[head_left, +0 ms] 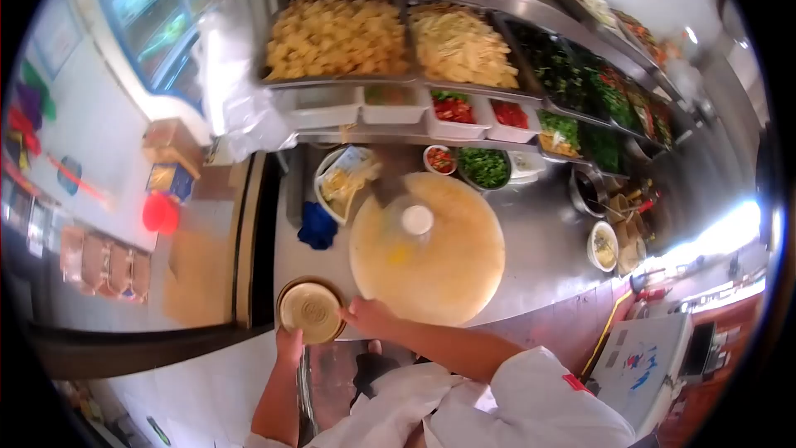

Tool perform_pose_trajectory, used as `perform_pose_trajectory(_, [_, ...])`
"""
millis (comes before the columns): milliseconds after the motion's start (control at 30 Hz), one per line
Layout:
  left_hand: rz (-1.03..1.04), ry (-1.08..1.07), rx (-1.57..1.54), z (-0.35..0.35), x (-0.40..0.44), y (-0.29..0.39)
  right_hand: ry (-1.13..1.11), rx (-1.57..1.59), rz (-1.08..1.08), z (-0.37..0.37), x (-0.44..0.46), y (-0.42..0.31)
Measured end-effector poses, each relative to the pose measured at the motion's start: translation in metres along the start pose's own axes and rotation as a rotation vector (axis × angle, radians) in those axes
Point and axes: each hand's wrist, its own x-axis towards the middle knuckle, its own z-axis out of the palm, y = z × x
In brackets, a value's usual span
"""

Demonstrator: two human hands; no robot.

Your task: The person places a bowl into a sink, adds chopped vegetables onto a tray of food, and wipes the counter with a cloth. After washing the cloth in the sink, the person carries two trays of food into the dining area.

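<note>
A round tan dish or lid (pixel 310 313) with a darker brown rim is at the front left edge of the steel counter. My left hand (pixel 289 344) grips its lower left rim with closed fingers. At its right rim is my right hand (pixel 361 315), touching or nearly touching it; what its fingers hold, if anything, is too small to tell. A large round cutting board (pixel 448 274) lies just beyond, with a white round object (pixel 417 220) and a blurred cleaver-like blade (pixel 388 187) on it.
A blue cloth (pixel 317 226) and a white bowl of pale pieces (pixel 344 187) lie left of the board. Behind are bowls of chopped red peppers (pixel 439 160) and greens (pixel 484 168), below shelved trays of food (pixel 336 37). Another bowl (pixel 603 247) stands right.
</note>
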Motion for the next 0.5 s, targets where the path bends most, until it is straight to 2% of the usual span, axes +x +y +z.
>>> perform_pose_trajectory(33, [0.051, -0.032, -0.03, 0.005, 0.002, -0.018, 0.072, -0.101, -0.144, -0.008, -0.027, 0.006])
perform_pose_trajectory(67, [0.066, -0.041, -0.119, 0.009, -0.005, -0.025, 0.031, 0.289, 0.088, -0.026, -0.06, 0.003])
perform_pose_trajectory(100, [0.166, -0.019, 0.132, -0.074, 0.028, 0.015, 0.074, 0.802, 0.161, -0.041, -0.046, -0.026])
perform_pose_trajectory(133, [0.178, -0.003, 0.138, -0.062, 0.012, 0.008, 0.141, 0.755, 0.157, -0.016, -0.07, 0.009])
perform_pose_trajectory(167, [0.245, -0.045, 0.014, -0.032, -0.025, 0.023, 0.205, 0.708, 0.167, 0.008, -0.101, 0.045])
perform_pose_trajectory(200, [0.113, -0.134, -0.062, -0.002, -0.054, 0.015, 0.071, 0.742, 0.318, 0.002, -0.156, 0.085])
perform_pose_trajectory(233, [0.157, -0.18, 0.101, 0.001, -0.066, 0.022, 0.258, 0.714, 0.328, 0.045, -0.18, 0.123])
perform_pose_trajectory(300, [0.276, -0.251, 0.41, 0.012, -0.084, 0.028, 0.396, 0.766, 0.554, 0.065, -0.263, 0.162])
perform_pose_trajectory(333, [0.349, -0.27, 0.561, 0.029, -0.088, 0.034, 0.341, 0.87, 0.753, 0.038, -0.322, 0.158])
perform_pose_trajectory(400, [0.439, -0.457, 0.534, 0.097, -0.105, 0.065, 0.414, 1.026, 0.962, 0.088, -0.398, 0.194])
perform_pose_trajectory(467, [0.473, -0.629, 0.497, 0.179, -0.159, 0.098, 0.654, 1.08, 1.118, 0.154, -0.476, 0.217])
perform_pose_trajectory(500, [0.489, -0.705, 0.475, 0.221, -0.189, 0.11, 0.698, 1.131, 1.17, 0.186, -0.51, 0.224])
